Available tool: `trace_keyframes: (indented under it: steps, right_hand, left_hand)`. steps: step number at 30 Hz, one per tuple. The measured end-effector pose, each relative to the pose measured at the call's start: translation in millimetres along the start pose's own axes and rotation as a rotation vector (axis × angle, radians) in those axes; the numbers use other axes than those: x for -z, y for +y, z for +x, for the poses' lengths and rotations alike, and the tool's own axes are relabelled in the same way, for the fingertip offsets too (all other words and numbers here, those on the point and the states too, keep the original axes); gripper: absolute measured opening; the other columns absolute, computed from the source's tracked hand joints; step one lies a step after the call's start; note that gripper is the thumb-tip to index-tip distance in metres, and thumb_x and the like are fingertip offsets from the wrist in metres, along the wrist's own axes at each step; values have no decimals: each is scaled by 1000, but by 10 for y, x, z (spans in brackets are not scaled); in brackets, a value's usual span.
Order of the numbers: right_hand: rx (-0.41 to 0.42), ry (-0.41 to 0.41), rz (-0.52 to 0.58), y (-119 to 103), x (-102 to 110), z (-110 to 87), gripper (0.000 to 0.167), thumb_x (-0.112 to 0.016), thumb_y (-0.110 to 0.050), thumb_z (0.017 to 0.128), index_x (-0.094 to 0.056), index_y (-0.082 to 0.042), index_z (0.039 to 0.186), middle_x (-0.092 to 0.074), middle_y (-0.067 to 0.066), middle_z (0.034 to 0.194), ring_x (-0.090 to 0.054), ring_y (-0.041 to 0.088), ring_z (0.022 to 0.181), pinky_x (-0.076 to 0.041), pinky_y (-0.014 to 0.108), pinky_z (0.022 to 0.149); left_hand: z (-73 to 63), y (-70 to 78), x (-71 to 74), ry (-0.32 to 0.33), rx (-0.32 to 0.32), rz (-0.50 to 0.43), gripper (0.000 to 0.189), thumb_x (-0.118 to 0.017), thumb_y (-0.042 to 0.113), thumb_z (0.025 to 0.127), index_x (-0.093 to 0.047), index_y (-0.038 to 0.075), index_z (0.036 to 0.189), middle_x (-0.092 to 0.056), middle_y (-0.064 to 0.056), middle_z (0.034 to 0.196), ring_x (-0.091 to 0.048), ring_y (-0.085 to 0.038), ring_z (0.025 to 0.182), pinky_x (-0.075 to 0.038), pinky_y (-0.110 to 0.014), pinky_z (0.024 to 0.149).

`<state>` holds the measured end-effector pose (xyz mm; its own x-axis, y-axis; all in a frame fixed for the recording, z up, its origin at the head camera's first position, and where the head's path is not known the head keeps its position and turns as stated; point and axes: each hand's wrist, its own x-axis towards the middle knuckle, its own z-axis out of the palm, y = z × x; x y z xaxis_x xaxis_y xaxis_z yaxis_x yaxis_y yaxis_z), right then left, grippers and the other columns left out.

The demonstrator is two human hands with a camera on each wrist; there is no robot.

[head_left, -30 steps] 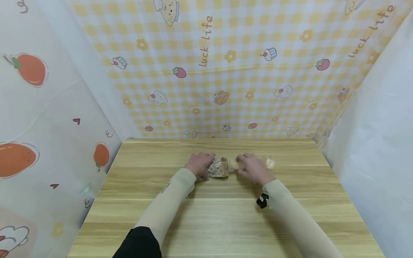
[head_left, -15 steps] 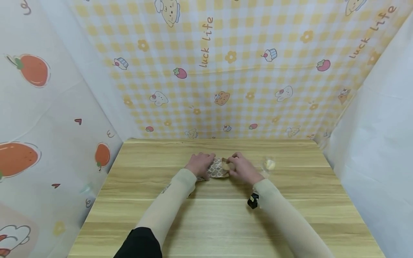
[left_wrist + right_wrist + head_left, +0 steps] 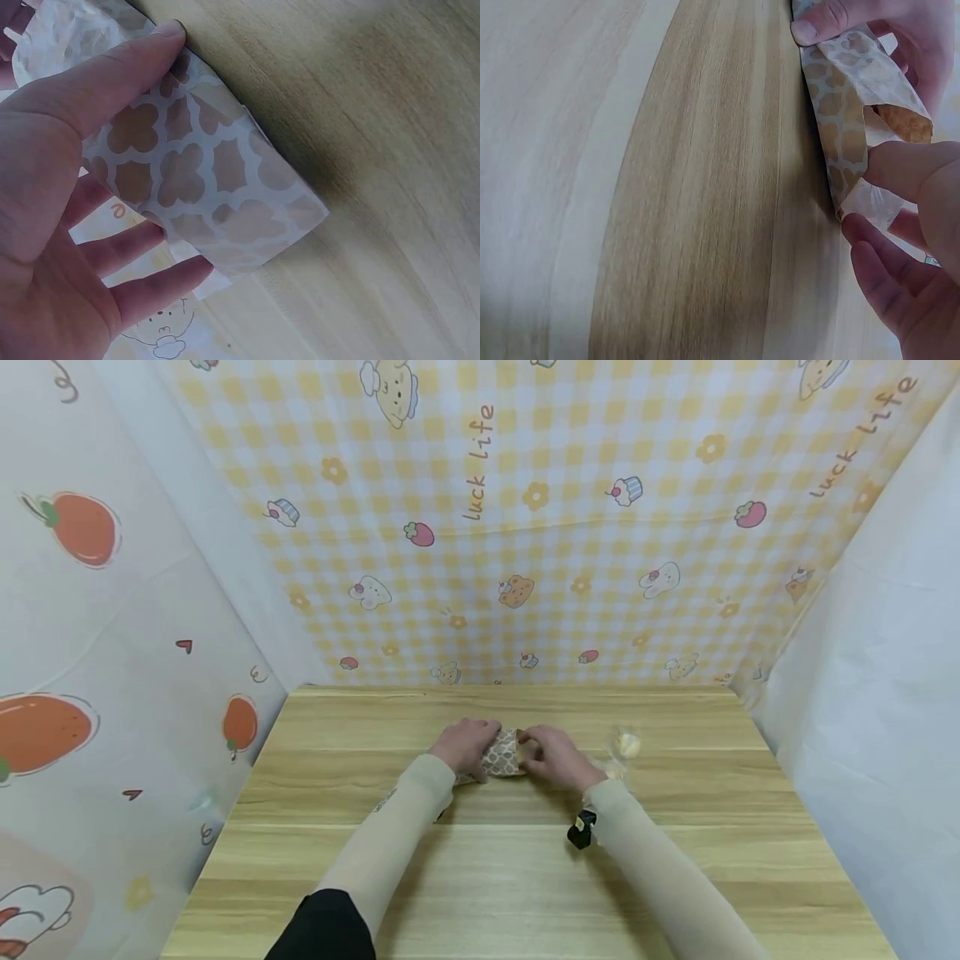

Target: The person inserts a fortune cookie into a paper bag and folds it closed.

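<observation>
Bag (image 3: 502, 755): gripped by left hand (image 3: 462, 747) | right hand (image 3: 558, 760): fingers at bag's mouth, grip not determinable | packet (image 3: 627, 743): right of bag

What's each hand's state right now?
Left hand: holding the patterned paper bag.
Right hand: at the bag's open end; whether it grips anything cannot be told.

a booth-like spot: printed cloth walls (image 3: 555, 539) (cupcakes (image 3: 626, 491), strawberries (image 3: 420, 534)) around a wood-grain table (image 3: 495, 893).

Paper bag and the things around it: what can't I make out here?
Contents of the paper bag, right wrist view: right hand covers part of the opening.
Lettering on the left sleeve, head view: too small to read.
Pale packets, head view: too small to identify.
</observation>
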<state>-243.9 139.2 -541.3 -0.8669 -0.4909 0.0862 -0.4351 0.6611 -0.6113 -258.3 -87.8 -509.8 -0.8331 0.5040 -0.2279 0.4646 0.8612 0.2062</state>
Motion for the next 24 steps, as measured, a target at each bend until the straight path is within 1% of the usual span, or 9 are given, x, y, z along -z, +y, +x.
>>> trace_keyframes:
  steps: [3,7,11,14,17,21,24]
  right_hand:
    - [-21,-7,46,-3,-1,16,37,-83,-10,89,-68,-8,122,-70,10,119,-66,16,87,-59,32,76]
    - [-53,-11,93,-3,1,26,37,-84,-11,88,-68,-10,122,-72,8,116,-66,13,83,-58,29,72]
    - [-51,-11,99,-8,-7,41,35,-84,-9,88,-68,-10,119,-73,8,110,-65,11,80,-57,28,68]
    - [-15,3,74,-22,-23,63,32,-82,-4,87,-68,-8,116,-71,9,108,-65,12,80,-57,28,69]
    - [2,18,59,-46,-37,87,31,-80,0,86,-70,-2,115,-66,13,113,-67,15,85,-58,28,73]
    - [-18,33,74,-64,-57,98,34,-80,1,84,-72,3,117,-60,17,119,-69,19,91,-60,29,78]
    - [-10,42,76,-56,-70,96,34,-80,1,84,-75,4,117,-62,17,115,-68,21,92,-61,31,79]
  left_hand:
    - [-4,-16,10,-4,-11,-35,83,-100,26,67,-54,18,136,-67,-6,127,-63,-29,117,-56,-48,99]
    - [-14,-24,25,-13,-18,-57,83,-100,24,68,-53,18,136,-66,-6,127,-62,-29,118,-56,-48,100]
    - [-15,-22,23,-18,-21,-56,85,-100,25,69,-53,17,140,-64,-7,131,-61,-30,121,-55,-48,101]
    - [5,-23,7,-19,-23,-35,84,-100,27,70,-53,17,140,-64,-6,131,-61,-29,121,-55,-48,101]
    - [34,-27,-9,-15,-26,-15,83,-100,28,70,-54,18,138,-64,-5,128,-62,-27,118,-56,-46,99]
    - [37,-33,-15,-11,-31,-13,82,-99,28,69,-55,17,138,-64,-5,126,-62,-26,116,-56,-46,99]
    - [20,-39,-12,-11,-26,-10,84,-99,29,70,-55,18,139,-64,-5,129,-62,-27,118,-56,-47,99]
